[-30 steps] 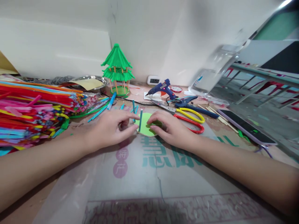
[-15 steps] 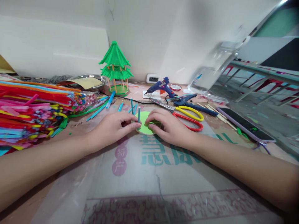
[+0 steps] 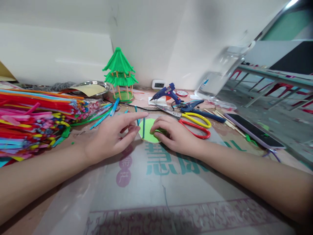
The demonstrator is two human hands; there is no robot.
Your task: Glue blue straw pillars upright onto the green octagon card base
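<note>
A light green round disc (image 3: 149,134) lies on the printed sheet in front of me. Two thin blue sticks rise from its left side, a front stick (image 3: 143,129) and a rear stick (image 3: 136,111). My left hand (image 3: 114,135) is beside them, holding nothing. Its index finger stretches across at the top of the front stick, and its thumb is apart, low on the left. Whether that fingertip touches the stick I cannot tell. On the disc's right side, my right hand (image 3: 172,132) grips the edge with thumb and bent fingers.
Bundles of pipe cleaners (image 3: 36,120) fill the left. Behind stand a green pagoda model (image 3: 118,78) and a small digital clock (image 3: 158,84). A blue glue gun (image 3: 168,93), scissors (image 3: 195,120), blue pliers (image 3: 195,107), a phone (image 3: 254,130) and a clear plastic container (image 3: 217,75) occupy the right.
My left thumb and fingers have let go of the front blue stick. The left index finger has straightened near its top. My right hand keeps its place on the disc.
</note>
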